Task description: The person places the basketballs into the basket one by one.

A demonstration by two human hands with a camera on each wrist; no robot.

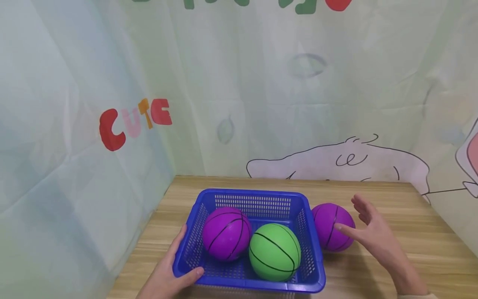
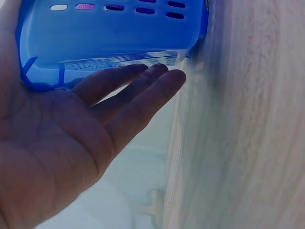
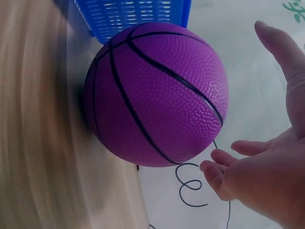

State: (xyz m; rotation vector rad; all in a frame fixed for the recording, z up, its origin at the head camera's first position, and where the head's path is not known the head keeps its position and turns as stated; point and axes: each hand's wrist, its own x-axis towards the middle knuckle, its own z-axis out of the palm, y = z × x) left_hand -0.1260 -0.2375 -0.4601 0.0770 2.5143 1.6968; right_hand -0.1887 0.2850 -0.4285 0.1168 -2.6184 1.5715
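A blue plastic basket [image 1: 257, 192] with slotted walls stands on the table. In it lie a purple basketball [image 1: 222, 238] and a green basketball [image 1: 274, 251], side by side. My left hand [image 1: 166, 274] holds the basket's near left corner, thumb over the rim; the left wrist view shows its fingers [image 2: 138, 107] along the outer wall. Just right of the basket, a second purple basketball [image 1: 328, 226] rests on the table. Beside that ball is my right hand [image 1: 379, 238], thumb and fingers spread. The right wrist view shows this hand [image 3: 267, 176] apart from the ball [image 3: 157, 100].
The wood-grain table [image 1: 403, 216] extends to the right of the outer ball. Behind and to the left, a pale printed curtain [image 1: 209, 104] closes off the table, with "CUTE" lettering [image 1: 112, 131] on its left part.
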